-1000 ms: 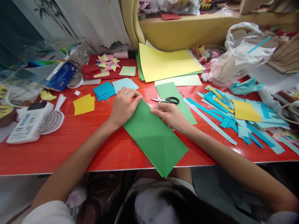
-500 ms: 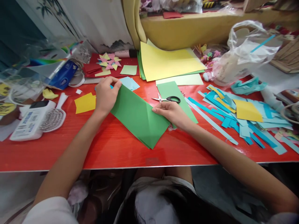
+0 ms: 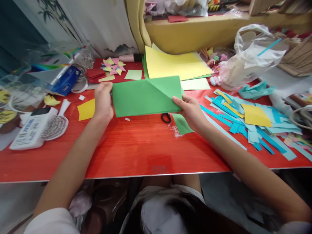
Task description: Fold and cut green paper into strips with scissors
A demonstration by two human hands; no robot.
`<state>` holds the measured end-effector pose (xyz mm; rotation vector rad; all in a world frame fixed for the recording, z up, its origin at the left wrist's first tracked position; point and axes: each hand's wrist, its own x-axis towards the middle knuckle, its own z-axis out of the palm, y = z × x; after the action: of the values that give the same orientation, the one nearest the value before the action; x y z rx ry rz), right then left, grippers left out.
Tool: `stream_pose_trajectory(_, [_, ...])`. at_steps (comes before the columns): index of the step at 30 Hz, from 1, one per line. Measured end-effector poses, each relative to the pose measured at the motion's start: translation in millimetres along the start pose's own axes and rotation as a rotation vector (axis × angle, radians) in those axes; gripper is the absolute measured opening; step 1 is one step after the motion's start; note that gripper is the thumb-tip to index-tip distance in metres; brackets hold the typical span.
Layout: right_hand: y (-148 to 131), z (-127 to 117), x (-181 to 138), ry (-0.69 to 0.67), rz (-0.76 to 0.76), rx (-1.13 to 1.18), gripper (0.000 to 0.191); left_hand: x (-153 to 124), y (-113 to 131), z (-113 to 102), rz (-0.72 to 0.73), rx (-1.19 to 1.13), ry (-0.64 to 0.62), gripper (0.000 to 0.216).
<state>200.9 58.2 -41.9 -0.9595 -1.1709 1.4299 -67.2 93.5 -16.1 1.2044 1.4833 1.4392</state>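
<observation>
A folded green paper sheet (image 3: 143, 96) is held up off the red table (image 3: 136, 146), lying lengthwise left to right. My left hand (image 3: 103, 102) is closed on its left edge. My right hand (image 3: 191, 110) pinches its lower right corner, where a flap is folded over. Under the sheet, the black handle of a pair of scissors (image 3: 166, 117) shows; the blades are hidden. A second green strip (image 3: 182, 124) lies on the table beside my right hand.
Large yellow sheets (image 3: 175, 63) lie at the back. Blue and yellow paper scraps (image 3: 246, 118) cover the right side, near a clear plastic bag (image 3: 253, 55). On the left sit a yellow square (image 3: 86, 109), a hairbrush (image 3: 55, 125), a white device (image 3: 29, 130), and small folded stars (image 3: 112, 66).
The green sheet was lying diagonally on the table; both hands have turned it to lie left to right and lifted it up and away, so it now hides most of the scissors.
</observation>
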Motion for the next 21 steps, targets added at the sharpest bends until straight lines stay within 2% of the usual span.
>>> stream_pose_trajectory(2, [0.6,-2.6,1.6,0.048,-0.02,0.024,0.026,-8.4,4.5,4.6,-0.036,-0.09,-0.075,0.011])
stream_pose_trajectory(4, [-0.8,-5.3,2.7,0.057,0.004,0.044,0.026,-14.4,8.9,5.2,-0.09,-0.096,-0.213,0.01])
stream_pose_trajectory(7, [-8.5,-7.7,2.2,-0.076,0.141,0.026,0.024,-16.5,13.2,-4.3,-0.164,-0.037,-0.424,0.017])
stream_pose_trajectory(9, [-16.2,-7.8,0.0,-0.188,0.246,-0.022,0.021,-15.4,15.4,-14.9,-0.201,0.064,-0.628,0.024])
stream_pose_trajectory(11, [-23.1,-7.8,-2.7,-0.252,0.331,-0.073,0.018,-15.5,18.4,-22.7,-0.244,0.194,-0.836,0.033])
stream_pose_trajectory(13, [-27.1,-8.3,-4.8,-0.304,0.404,-0.108,0.018,-19.5,21.6,-22.1,-0.26,0.271,-0.967,0.043])
stream_pose_trajectory(15, [-27.7,-9.3,-5.6,-0.365,0.461,-0.14,0.021,-28.1,23.6,-11.1,-0.218,0.276,-0.977,0.05])
stream_pose_trajectory(18, [-25.4,-10.2,-5.0,-0.44,0.523,-0.176,0.024,-47.3,23.0,16.4,-0.109,0.206,-0.828,0.053])
stream_pose_trajectory(21, [-22.8,-9.7,-2.5,-0.357,0.464,-0.109,0.023,-65.3,20.3,38.8,-0.114,0.075,-0.782,0.057])
